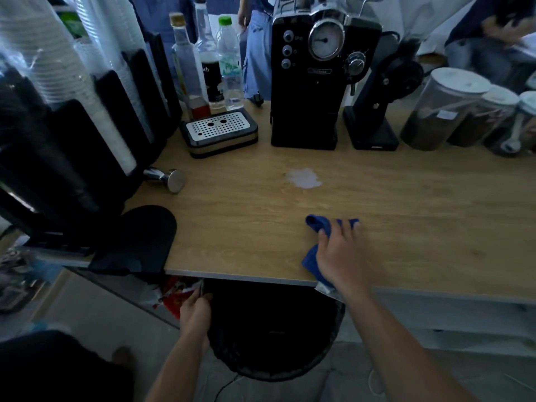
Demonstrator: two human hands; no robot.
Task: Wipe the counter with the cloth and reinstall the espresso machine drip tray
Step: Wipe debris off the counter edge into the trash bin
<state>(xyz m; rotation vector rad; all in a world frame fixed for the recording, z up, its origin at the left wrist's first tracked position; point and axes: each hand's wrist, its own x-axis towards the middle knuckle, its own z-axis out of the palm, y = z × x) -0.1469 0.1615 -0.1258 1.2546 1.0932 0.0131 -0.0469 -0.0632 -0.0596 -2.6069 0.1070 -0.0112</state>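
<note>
A blue cloth lies near the front edge of the wooden counter, and my right hand presses on it with fingers curled over the fabric. A pale spill sits on the counter beyond the cloth. The black espresso machine stands at the back. Its drip tray, with a perforated metal grate, rests on the counter to the left of the machine. Below the counter edge, my left hand is closed on the rim of a black bin.
A metal tamper lies left of the spill. Stacked cups in a black holder fill the left side, with a black pad in front. Bottles stand behind the tray. A grinder and jars stand to the right. A person stands behind the counter.
</note>
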